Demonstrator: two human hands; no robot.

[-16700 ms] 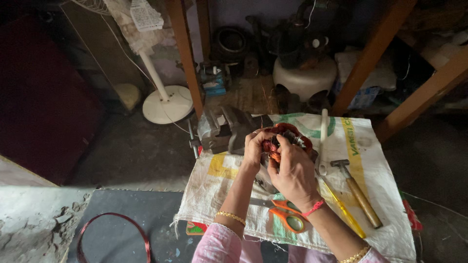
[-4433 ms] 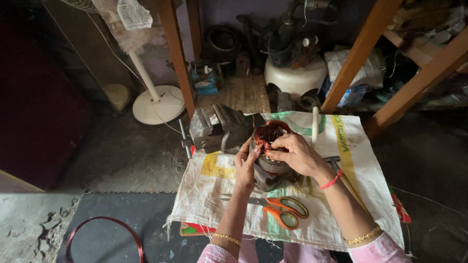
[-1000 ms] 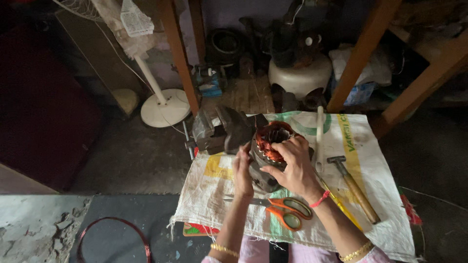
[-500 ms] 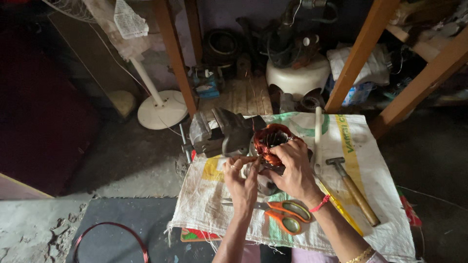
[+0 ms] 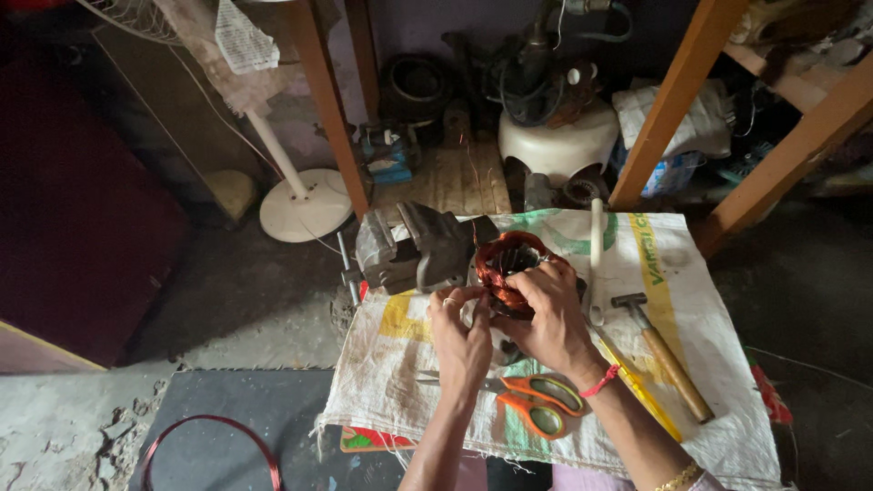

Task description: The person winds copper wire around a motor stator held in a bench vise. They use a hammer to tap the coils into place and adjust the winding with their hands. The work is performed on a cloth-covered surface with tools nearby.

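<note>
The motor stator (image 5: 509, 268), wound with copper-coloured wire, sits at the centre of the woven sack (image 5: 400, 382) spread on the floor, just at 3 o'clock of the bench vise (image 5: 414, 250), which appears to brace it against sliding. The right hand (image 5: 550, 318) curls over the stator's near rim, fingers pressed on the windings, apparently to steady it. The left hand (image 5: 462, 332) is closed beside the stator at its 8 o'clock, fingertips pinched together; what they pinch cannot be made out. Orange-handled scissors (image 5: 532, 405) lie at 6 o'clock of the hands, within easy reach. A hammer (image 5: 664, 350) lies at 3 o'clock. A wire loop (image 5: 214, 450) rests at 8 o'clock, well apart.
</note>
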